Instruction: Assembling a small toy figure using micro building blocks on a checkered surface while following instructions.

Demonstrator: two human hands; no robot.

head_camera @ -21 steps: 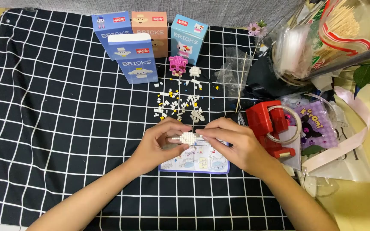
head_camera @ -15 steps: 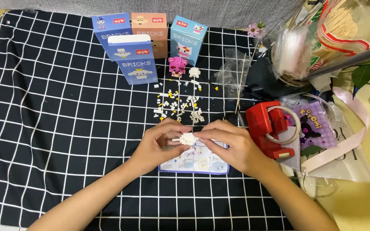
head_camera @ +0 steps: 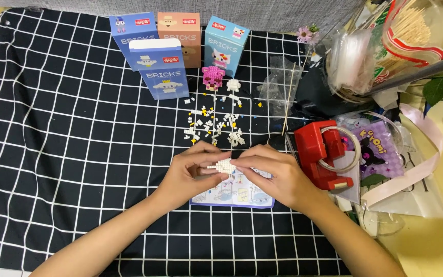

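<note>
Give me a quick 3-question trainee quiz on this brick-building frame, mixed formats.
1. True or false: both hands hold the small white brick piece above the instruction sheet.
2. Multiple choice: the red tool lies A) beside the left hand, B) beside the right hand, C) behind the boxes.
3. Fill in: the loose bricks are scattered on the black ____ cloth, in front of the four upright boxes.

Key: 1 true; 2 B; 3 checked.
</note>
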